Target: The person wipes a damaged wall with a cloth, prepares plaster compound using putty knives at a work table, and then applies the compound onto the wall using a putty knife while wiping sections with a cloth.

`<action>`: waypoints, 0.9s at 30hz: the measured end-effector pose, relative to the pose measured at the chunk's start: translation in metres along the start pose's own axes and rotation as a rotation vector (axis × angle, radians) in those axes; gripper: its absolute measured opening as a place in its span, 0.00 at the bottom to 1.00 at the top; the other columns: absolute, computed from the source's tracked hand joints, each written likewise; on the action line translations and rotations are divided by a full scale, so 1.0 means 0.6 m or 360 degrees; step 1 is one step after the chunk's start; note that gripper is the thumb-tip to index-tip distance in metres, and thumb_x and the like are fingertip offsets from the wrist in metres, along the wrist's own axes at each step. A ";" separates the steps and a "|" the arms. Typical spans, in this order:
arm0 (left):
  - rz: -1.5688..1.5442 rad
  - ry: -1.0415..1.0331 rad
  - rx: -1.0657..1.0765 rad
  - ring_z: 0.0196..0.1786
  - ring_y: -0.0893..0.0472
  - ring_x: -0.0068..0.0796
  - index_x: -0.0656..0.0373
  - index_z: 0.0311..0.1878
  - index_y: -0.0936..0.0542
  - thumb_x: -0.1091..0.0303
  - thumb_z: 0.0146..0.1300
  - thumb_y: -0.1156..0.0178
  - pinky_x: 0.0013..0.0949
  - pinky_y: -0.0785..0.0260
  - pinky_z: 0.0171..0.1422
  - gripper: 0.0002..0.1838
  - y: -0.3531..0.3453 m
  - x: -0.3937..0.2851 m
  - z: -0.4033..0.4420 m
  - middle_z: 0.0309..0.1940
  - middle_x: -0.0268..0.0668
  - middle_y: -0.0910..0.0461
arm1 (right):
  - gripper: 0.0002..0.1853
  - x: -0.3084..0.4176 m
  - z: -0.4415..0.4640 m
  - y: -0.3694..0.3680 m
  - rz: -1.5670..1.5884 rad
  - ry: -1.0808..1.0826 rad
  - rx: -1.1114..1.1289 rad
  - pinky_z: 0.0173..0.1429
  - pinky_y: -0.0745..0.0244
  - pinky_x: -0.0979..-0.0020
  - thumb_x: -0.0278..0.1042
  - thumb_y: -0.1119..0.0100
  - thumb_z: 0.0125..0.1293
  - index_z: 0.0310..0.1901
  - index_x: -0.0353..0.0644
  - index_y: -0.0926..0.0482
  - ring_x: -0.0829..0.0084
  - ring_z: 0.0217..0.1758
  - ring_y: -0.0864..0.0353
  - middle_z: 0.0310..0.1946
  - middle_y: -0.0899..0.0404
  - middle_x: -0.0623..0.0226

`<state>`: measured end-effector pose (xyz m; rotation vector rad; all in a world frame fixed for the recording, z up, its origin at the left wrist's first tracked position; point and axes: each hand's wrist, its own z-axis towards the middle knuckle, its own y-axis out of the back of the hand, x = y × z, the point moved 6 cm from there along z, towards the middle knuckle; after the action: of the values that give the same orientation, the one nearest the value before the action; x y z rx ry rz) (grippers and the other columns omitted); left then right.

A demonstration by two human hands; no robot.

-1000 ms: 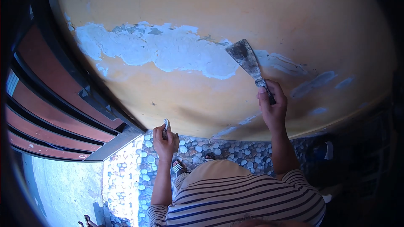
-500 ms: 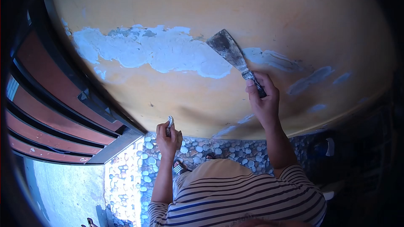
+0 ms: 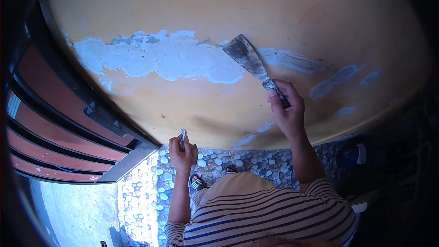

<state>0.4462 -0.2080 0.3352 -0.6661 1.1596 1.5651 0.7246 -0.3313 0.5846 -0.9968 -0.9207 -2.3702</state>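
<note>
My right hand (image 3: 289,110) is closed around the dark handle of a putty knife (image 3: 247,56). Its wide, stained blade points up and left, over the wall at the right end of a large white putty patch (image 3: 173,59); whether it touches cannot be told. Lower down, my left hand (image 3: 181,158) is closed on a small white-smeared object (image 3: 184,134) whose tip shows above the fingers; its kind is unclear. Smaller putty smears (image 3: 292,60) mark the yellow wall (image 3: 297,13) to the right of the blade.
A gate with reddish panels (image 3: 50,80) and a dark metal frame stands at the left. The pebble-patterned floor (image 3: 215,159) runs along the wall's foot, with my sandalled feet on it. A white-edged object (image 3: 361,154) lies in shadow at the right.
The view has shifted slightly, so the putty patch sits a little further left. Both hands keep their grips, and the putty knife stays near the patch's right end.
</note>
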 end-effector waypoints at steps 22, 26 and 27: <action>-0.0092 -0.0235 -0.0064 0.43 0.19 0.43 0.64 0.52 0.21 0.77 0.67 0.36 0.40 0.25 0.50 0.11 -0.023 -0.109 0.029 0.44 0.46 0.21 | 0.12 -0.034 0.009 0.011 0.0112 0.0003 -0.0033 0.48 0.22 0.74 0.31 0.36 0.75 0.54 0.33 0.19 0.79 0.41 0.16 0.39 0.13 0.63; -0.0142 -0.0297 -0.0143 0.45 0.19 0.41 0.64 0.53 0.21 0.77 0.68 0.36 0.39 0.25 0.52 0.11 -0.019 -0.144 0.041 0.45 0.45 0.21 | 0.12 -0.062 -0.024 0.045 0.0049 -0.0098 -0.0030 0.47 0.21 0.75 0.32 0.35 0.75 0.54 0.33 0.18 0.79 0.40 0.16 0.38 0.13 0.63; -0.0138 -0.0292 -0.0161 0.45 0.19 0.41 0.64 0.53 0.21 0.77 0.68 0.36 0.39 0.25 0.52 0.11 -0.019 -0.151 0.044 0.45 0.45 0.21 | 0.12 -0.072 -0.026 0.047 0.0053 -0.0083 -0.0030 0.47 0.21 0.74 0.32 0.35 0.75 0.54 0.33 0.18 0.79 0.40 0.16 0.39 0.13 0.62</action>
<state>0.4891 -0.2202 0.4192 -0.6168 0.9097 1.5833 0.7622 -0.3576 0.5561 -1.0775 -0.8951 -2.3399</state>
